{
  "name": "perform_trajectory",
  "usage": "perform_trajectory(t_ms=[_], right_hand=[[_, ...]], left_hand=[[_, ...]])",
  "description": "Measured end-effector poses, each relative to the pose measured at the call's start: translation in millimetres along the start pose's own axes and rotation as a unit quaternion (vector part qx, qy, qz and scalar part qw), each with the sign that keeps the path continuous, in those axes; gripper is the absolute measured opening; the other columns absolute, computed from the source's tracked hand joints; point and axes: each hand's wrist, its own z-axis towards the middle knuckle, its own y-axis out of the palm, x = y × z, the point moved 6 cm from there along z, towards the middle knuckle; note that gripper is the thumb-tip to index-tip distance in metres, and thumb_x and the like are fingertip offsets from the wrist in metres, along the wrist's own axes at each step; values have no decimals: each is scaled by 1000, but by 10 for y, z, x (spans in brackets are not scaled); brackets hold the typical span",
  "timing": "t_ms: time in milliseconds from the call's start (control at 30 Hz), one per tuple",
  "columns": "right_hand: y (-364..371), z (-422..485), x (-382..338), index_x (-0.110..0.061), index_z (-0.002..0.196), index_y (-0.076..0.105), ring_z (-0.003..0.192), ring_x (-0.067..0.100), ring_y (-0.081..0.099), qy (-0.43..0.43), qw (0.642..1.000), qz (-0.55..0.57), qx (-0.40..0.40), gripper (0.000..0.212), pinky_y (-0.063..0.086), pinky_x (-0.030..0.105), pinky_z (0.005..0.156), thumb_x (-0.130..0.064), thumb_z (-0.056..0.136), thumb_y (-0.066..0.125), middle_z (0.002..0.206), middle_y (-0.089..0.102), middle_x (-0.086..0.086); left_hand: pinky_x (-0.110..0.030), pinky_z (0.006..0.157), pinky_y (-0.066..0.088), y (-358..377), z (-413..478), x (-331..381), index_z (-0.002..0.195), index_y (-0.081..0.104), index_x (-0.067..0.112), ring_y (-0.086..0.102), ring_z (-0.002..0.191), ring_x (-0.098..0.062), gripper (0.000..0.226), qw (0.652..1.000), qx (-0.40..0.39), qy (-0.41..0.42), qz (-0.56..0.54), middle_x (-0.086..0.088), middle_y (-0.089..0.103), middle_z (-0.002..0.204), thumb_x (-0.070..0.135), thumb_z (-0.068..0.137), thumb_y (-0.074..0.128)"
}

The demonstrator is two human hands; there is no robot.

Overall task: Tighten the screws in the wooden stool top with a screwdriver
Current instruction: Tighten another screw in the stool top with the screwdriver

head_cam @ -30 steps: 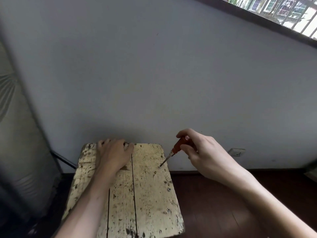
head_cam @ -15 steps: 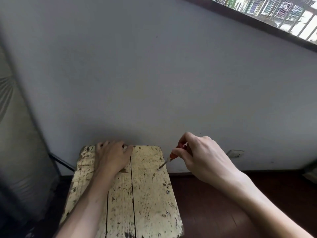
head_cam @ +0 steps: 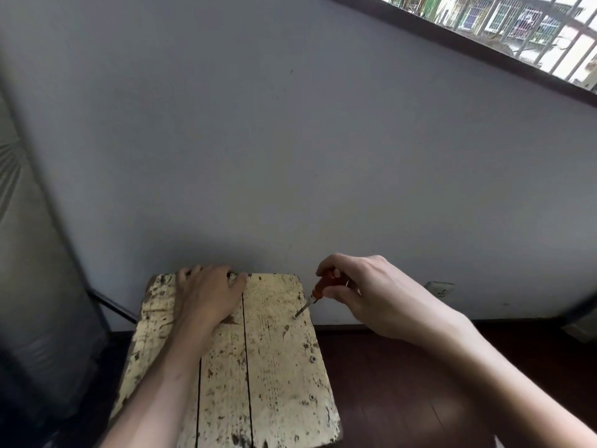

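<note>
**Operator:** What does the head camera make of my hands?

**Spotter:** Your right hand (head_cam: 371,295) grasps the screwdriver (head_cam: 318,291), with thumb and fingers curled round its orange-red handle and knuckles up. Your left hand (head_cam: 206,295) lies palm down on the wooden stool top (head_cam: 277,367). Its fingers reach forward to the far edge and the thumb spreads toward your right hand. It grips nothing that I can see.

**Operator:** Which way does the tool run?

**Spotter:** Its long axis slants down from your right hand toward your left. The handle is high inside your fingers, the thin metal shaft is low, and the tip points at the board. The tip sits on a screw (head_cam: 295,317) in the plank nearest your right hand, between your two hands and close to the edge on the right-hand side.

**Operator:** And the stool top itself?

**Spotter:** It is made of pale, worn planks flecked with dark marks. Their long axis runs from your body out toward the grey wall (head_cam: 290,156), and your left forearm lies along them. Two more screw heads (head_cam: 312,359) show along that same right-hand edge, nearer your body than the right hand.

**Operator:** What surrounds them?

**Spotter:** A dark wooden floor (head_cam: 403,383) lies beneath your right forearm. A white wall socket (head_cam: 440,287) sits low on the wall just beyond your right hand, and a barred window (head_cam: 517,27) is high above it. Outside your left arm there is a dark slanting bar (head_cam: 109,302) and something grey and padded that I cannot identify.
</note>
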Motion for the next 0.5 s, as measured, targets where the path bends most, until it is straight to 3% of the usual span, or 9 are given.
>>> perform_trajectory(t_ms=[67,233,400,500], right_hand=[[-19,4,25,-37,121,62,85,3,54,-9,999,-31,-2,20,53,33,85,-34,102,60,109,69,-19],[-21,-4,8,-35,124,63,105,7,62,-36,998,-53,-11,24,52,32,89,-32,100,64,115,67,-18],[-45,25,9,-26,116,67,95,7,64,-66,995,-70,25,21,47,22,74,-37,98,67,105,75,-18],[-37,57,15,-26,106,67,85,14,66,-58,994,-81,45,24,47,28,69,-48,97,64,95,76,-13]], left_hand=[[-39,101,27,1,-5,0,118,71,32,54,120,-21,47,1000,-1,0,4,3,69,122,59,101,36],[-40,100,28,-4,-2,3,116,71,31,55,119,-21,48,1000,-2,-2,8,2,69,121,60,100,36],[-40,102,28,8,4,5,119,70,30,54,120,-21,48,1000,-4,-2,5,2,69,122,58,101,36],[-39,101,27,3,4,11,118,70,31,53,120,-21,47,1000,-5,-1,3,2,69,122,58,101,35]])
